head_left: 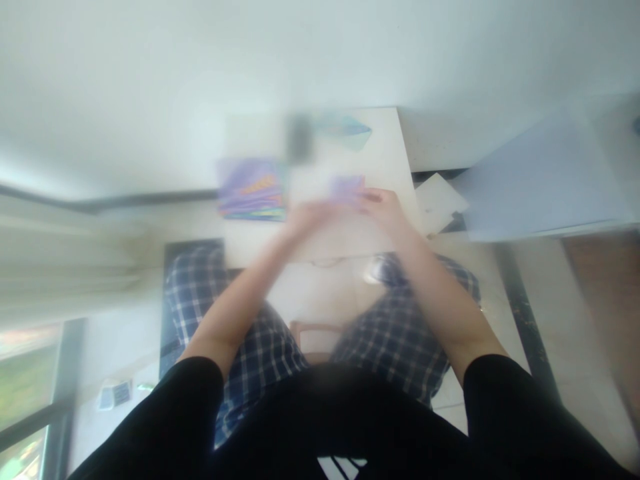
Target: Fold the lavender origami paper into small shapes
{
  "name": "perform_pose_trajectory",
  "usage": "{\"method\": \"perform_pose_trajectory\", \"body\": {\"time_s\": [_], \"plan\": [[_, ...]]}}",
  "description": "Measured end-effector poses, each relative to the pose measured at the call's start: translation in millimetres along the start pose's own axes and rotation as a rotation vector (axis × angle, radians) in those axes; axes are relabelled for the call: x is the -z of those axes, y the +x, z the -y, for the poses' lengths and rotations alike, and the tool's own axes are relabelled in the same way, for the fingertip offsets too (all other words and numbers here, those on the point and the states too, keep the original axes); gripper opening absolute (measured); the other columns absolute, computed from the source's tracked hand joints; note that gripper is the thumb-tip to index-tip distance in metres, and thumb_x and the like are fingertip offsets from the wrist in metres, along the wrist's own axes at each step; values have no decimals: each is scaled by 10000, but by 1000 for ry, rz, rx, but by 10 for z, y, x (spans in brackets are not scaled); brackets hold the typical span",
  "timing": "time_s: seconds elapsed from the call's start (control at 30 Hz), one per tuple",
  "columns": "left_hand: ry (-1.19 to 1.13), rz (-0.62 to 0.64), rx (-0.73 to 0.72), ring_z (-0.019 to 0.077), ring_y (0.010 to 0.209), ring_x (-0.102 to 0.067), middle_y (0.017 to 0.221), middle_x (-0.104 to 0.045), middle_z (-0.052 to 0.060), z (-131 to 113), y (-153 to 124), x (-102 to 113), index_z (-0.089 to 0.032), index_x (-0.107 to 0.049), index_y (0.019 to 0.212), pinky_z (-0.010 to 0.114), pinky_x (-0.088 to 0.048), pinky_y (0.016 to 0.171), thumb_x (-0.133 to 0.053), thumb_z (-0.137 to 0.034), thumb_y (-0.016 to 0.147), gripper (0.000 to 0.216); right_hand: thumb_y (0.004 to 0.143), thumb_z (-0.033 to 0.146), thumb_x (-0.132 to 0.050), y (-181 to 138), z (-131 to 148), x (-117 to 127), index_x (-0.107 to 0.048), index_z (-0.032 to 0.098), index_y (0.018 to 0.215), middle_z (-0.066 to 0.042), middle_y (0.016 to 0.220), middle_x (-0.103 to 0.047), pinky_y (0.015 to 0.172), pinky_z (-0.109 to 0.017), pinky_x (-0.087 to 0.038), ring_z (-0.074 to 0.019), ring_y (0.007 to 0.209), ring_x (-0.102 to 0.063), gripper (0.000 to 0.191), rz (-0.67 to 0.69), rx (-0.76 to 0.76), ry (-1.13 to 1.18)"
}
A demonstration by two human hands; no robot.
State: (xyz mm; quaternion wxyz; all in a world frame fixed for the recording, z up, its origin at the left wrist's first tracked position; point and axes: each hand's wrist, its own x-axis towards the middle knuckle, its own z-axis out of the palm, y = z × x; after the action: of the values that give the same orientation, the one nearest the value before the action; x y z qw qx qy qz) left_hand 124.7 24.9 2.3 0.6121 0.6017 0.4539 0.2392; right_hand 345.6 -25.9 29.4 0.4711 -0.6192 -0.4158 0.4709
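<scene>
A small piece of purple paper (346, 187) is held up over the white table (260, 243). My right hand (384, 205) is closed, with thumb and fingers pinching the paper's right side. Close to its lower left edge is my left hand (316, 215), whose fingers are smeared by motion, so its grip does not show. To the left lies a stack of colourful sheets (253, 190), mostly purple with orange, blue and green. A light-blue folded paper shape (350, 131) with a pointed right end rests near the table's far edge.
A blurred dark grey patch (300, 138) shows at the table's back; its kind is unclear. Right of the table stand a pale white piece (439, 203) and a large greyish panel (540, 177). A wall (320, 53) rises behind. My knees in checked trousers (400, 327) flank the table front.
</scene>
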Motion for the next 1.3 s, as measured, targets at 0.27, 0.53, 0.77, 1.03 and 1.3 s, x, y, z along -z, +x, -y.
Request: {"method": "perform_pose_trajectory", "body": {"time_s": [0.27,0.53,0.77,1.03,1.3], "plan": [[3,-16,-31,367,1287,-601,1152,-766,41,-59,-42,-48,-262,-802,1054,507,-424,1159,-782,-580,695,480,615,516,-850,2,-3,-41,-802,184,950,-69,1049,-796,832,-373,-622,-232,969,-730,475,-7,4,14],[18,-31,-5,332,1291,-607,1110,-777,51,-47,16,-24,-253,-794,1033,435,-447,1138,-785,-509,705,416,645,498,-839,-12,36,-25,-803,184,950,-64,1022,-796,830,-374,-622,-228,947,-729,439,-1,32,-37],[125,-72,-36,331,1197,-662,1149,-766,73,135,102,-4,-209,-794,1061,449,-458,1108,-770,-532,715,474,618,514,-856,-7,-6,-50,-807,168,946,-66,955,-798,822,-389,-625,-231,874,-735,480,14,45,-83],[204,-80,-18,349,1165,-673,1097,-781,61,173,145,2,-228,-816,977,474,-461,1097,-805,-481,701,375,612,555,-849,13,-54,-78,-810,172,945,-60,932,-797,789,-388,-634,-234,851,-738,509,0,36,-69],[244,-73,-25,343,1165,-676,1173,-757,102,126,121,-5,-180,-784,1105,441,-500,1047,-775,-483,738,477,649,550,-825,19,-102,-56,-811,176,996,-62,971,-803,825,-386,-620,-232,855,-742,511,34,67,-128]]}}
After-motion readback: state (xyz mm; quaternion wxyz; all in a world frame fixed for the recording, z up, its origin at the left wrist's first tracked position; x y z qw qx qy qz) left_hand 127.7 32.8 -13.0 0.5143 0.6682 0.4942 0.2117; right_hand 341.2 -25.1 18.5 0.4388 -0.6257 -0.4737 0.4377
